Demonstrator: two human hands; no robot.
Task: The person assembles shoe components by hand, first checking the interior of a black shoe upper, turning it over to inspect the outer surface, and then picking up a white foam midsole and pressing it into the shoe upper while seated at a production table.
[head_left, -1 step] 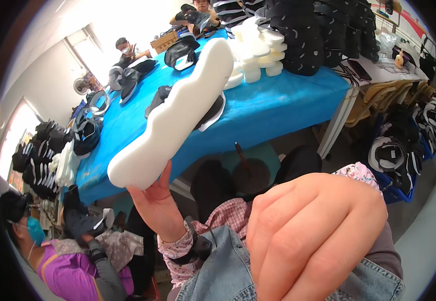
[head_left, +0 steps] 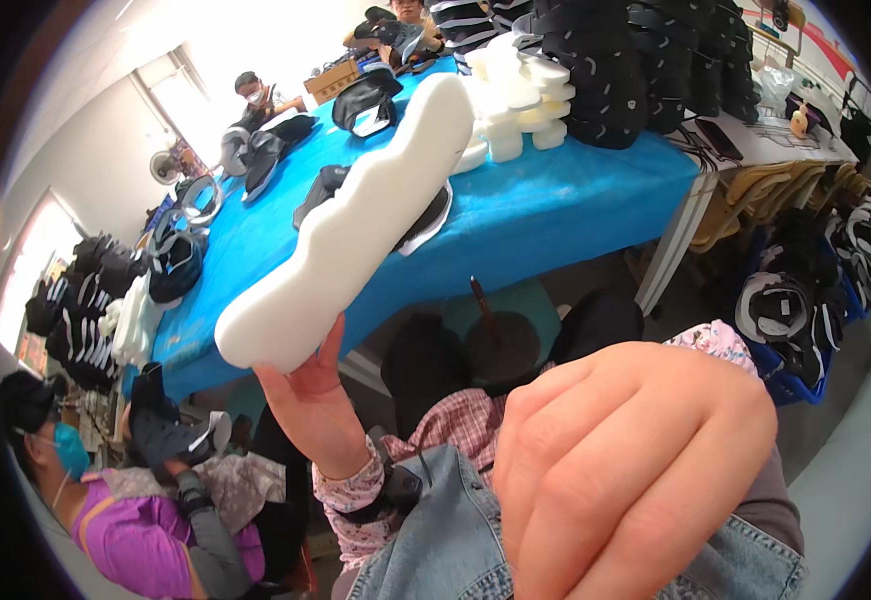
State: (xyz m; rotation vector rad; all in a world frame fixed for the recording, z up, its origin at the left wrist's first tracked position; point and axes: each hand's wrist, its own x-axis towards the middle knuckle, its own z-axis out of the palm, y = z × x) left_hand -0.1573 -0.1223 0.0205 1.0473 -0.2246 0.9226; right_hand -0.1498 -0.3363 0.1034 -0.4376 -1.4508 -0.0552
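My left hand point(head_left: 317, 410) grips the lower end of a long white foam pad point(head_left: 345, 230), thumb on one side. One edge of the pad is wavy, and it is held up at a slant in front of the table. Close to the camera, my right hand point(head_left: 635, 465) is closed with its knuckles up. Its fingertips are hidden, so I cannot see whether they hold anything. Behind the pad, a black piece with a white rim point(head_left: 433, 220) lies on the blue table cover point(head_left: 575, 215), partly covered from view.
White foam pads point(head_left: 520, 95) and tall stacks of black pieces point(head_left: 590, 75) stand at the table's far right. A phone point(head_left: 718, 139) lies beside them. Blue crates point(head_left: 800, 385) of black-and-white pieces sit at right. A co-worker in purple point(head_left: 140, 525) sits at left; others sit at the far end.
The foam pad's upper end has shifted slightly right and up, with my left hand still on it. The co-worker at left has moved a little. My right hand is nearly still.
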